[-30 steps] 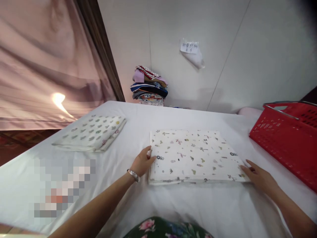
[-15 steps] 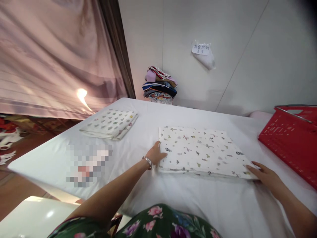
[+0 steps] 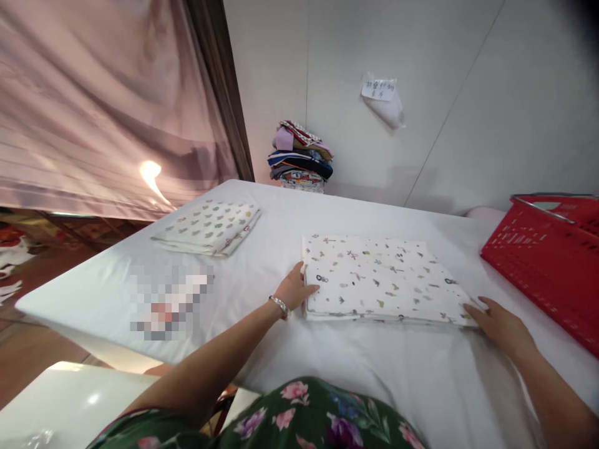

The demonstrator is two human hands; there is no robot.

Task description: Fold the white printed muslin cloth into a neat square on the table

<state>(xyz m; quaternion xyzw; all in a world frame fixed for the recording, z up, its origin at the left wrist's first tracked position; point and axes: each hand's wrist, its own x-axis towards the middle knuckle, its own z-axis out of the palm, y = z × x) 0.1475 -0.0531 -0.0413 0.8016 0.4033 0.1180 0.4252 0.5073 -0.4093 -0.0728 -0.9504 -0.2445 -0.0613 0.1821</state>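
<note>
A folded white cloth [image 3: 374, 277] printed with small palms, leaves and animals lies flat in layers on the white-covered table. At its left edge is my left hand [image 3: 294, 288], thumb on top and fingers along the side, taking hold of that edge. My right hand [image 3: 500, 324] grips the near right corner, with the thumb over the top layer and part of the fingers hidden. Further left on the table rests another folded white cloth [image 3: 210, 227], with a grey-green print.
A red plastic basket [image 3: 543, 268] with a metal handle stands at the right. Beyond the table's far edge, a pile of folded fabrics [image 3: 302, 156] sits by the wall. A blurred-out item [image 3: 173, 305] lies on the left, near a white surface [image 3: 70, 399] below.
The view has shifted slightly. Both hands stay at the cloth's edges; the right hand's fingers have moved a little, and the cloth's near edge looks slightly straighter.
</note>
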